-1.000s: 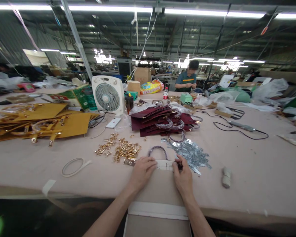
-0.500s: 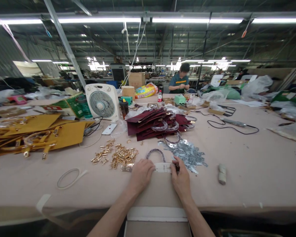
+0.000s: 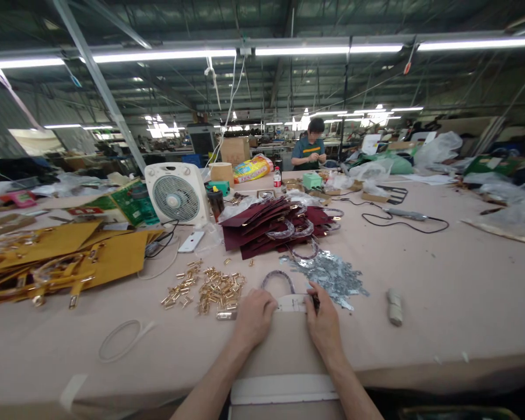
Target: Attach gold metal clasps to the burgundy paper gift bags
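Note:
A beige bag panel (image 3: 289, 344) lies in front of me, a white strip (image 3: 291, 303) with dark marks along its far edge. Over the left end of that edge, my left hand (image 3: 256, 315) is closed with its fingers bent. My right hand (image 3: 324, 315) grips the right end between thumb and fingers; a small dark piece there is mostly hidden. Beyond the strip arches a purple handle (image 3: 277, 274) in clear wrap, its ends partly covered by my hands and the panel. Gold buckle-like fittings (image 3: 221, 286) and thin silver metal plates (image 3: 332, 273) lie close by.
Dark red bag pieces (image 3: 262, 224) with handles are stacked ahead. Yellow bag pieces (image 3: 118, 254), a white fan (image 3: 177, 195) and a phone (image 3: 191, 242) stand left. A rolled bundle (image 3: 394, 307) and a corded tool (image 3: 405, 214) lie right. A co-worker (image 3: 310, 146) sits across.
My view has tilted and shifted slightly, so the scene sits lower and a little left. Both hands keep their places at the panel's far edge, with hardly any finger movement.

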The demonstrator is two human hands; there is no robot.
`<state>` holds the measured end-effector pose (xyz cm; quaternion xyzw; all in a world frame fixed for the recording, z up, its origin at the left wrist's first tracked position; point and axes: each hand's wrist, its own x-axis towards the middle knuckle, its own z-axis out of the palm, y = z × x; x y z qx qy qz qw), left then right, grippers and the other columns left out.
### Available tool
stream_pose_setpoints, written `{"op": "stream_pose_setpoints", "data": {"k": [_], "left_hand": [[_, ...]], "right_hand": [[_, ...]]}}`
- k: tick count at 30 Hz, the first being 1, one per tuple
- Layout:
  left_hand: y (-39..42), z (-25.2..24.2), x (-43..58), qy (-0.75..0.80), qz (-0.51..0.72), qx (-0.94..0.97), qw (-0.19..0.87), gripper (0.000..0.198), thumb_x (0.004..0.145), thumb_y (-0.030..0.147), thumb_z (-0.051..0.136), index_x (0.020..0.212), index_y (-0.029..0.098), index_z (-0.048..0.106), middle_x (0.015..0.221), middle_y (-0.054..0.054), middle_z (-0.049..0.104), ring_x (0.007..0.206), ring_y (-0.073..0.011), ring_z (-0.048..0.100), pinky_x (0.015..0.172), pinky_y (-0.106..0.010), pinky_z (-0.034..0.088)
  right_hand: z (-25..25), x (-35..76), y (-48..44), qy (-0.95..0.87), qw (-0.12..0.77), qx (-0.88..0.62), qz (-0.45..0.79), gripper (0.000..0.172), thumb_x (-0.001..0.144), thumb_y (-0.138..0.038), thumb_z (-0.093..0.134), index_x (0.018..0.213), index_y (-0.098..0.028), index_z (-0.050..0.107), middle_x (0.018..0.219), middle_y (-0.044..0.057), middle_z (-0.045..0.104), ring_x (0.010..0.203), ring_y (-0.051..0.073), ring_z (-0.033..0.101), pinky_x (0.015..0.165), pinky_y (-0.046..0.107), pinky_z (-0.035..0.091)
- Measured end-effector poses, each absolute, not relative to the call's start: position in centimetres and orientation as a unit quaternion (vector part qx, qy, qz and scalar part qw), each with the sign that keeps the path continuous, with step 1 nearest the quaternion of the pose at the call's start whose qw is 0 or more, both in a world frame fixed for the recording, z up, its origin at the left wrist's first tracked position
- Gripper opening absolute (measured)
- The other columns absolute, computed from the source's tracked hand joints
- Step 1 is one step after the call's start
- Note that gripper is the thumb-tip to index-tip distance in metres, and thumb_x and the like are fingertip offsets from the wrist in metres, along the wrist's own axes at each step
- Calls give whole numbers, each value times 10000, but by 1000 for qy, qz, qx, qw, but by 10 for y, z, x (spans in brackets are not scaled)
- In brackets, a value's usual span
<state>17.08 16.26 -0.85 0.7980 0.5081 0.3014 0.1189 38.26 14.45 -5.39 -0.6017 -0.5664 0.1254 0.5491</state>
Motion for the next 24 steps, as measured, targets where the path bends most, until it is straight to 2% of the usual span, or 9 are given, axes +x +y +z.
{"op": "stream_pose_setpoints", "data": {"k": [9, 17, 24], "left_hand": [[166, -9, 169, 511, 303, 792, 138, 227, 1000, 313, 548, 845, 237, 695, 925, -38, 732, 930, -238, 631, 841, -387, 449], [164, -13, 161, 466, 360, 793, 159, 318, 1056, 340, 431, 993, 251, 730, 1093, -43, 761, 1040, -233, 652, 973, -425, 485], [184, -39, 154, 449, 388, 793, 135, 282, 968, 360, 508, 1021, 275, 772, 1096, -41, 788, 1079, -282, 701, 1002, -497, 538]], "right_hand": [[-51, 381, 145, -555, 555, -608, 115, 438, 957, -324, 524, 1372, -209, 605, 1177, 120, 706, 1084, 282, 658, 1014, 480, 509], [-51, 383, 149, -509, 572, -629, 133, 459, 930, -337, 558, 1364, -192, 599, 1114, 114, 732, 1007, 279, 682, 967, 462, 529], [-42, 381, 148, -478, 603, -628, 115, 428, 899, -239, 552, 1317, -205, 634, 1100, 95, 737, 998, 260, 699, 949, 423, 550]]}}
